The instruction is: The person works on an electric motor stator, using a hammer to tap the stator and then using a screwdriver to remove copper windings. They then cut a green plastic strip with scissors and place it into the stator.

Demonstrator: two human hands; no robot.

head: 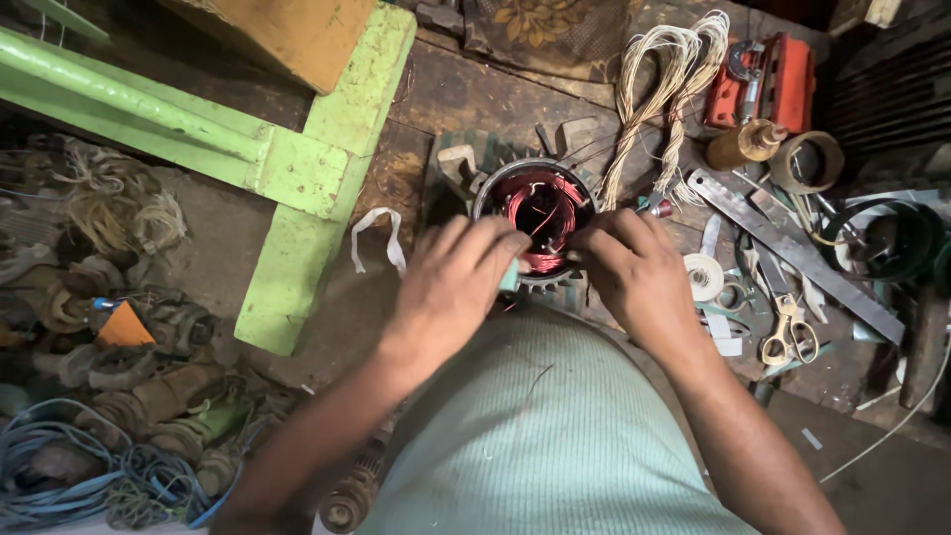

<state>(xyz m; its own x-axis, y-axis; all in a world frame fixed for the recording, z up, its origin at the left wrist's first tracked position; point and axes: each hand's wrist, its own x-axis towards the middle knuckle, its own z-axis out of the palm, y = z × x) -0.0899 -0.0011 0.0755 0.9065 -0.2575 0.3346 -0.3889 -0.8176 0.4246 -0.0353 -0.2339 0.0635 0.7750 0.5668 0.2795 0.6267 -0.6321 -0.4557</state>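
Note:
A round motor stator (540, 205) with reddish copper windings stands on the worn wooden bench in front of me. My left hand (456, 282) rests on its near left rim, fingers curled on the winding and on a small pale green piece. My right hand (639, 272) grips the near right rim, fingertips pinched at the copper coil. Thin wires stick up from the stator's far side.
A bundle of pale sleeving (674, 69), a red tool (768, 79), a tape roll (807, 160), a metal ruler (792, 248), scissors (788, 337) and white tape (703, 275) lie at the right. A green frame (297, 168) stands left, above old coils and blue wire (79, 476).

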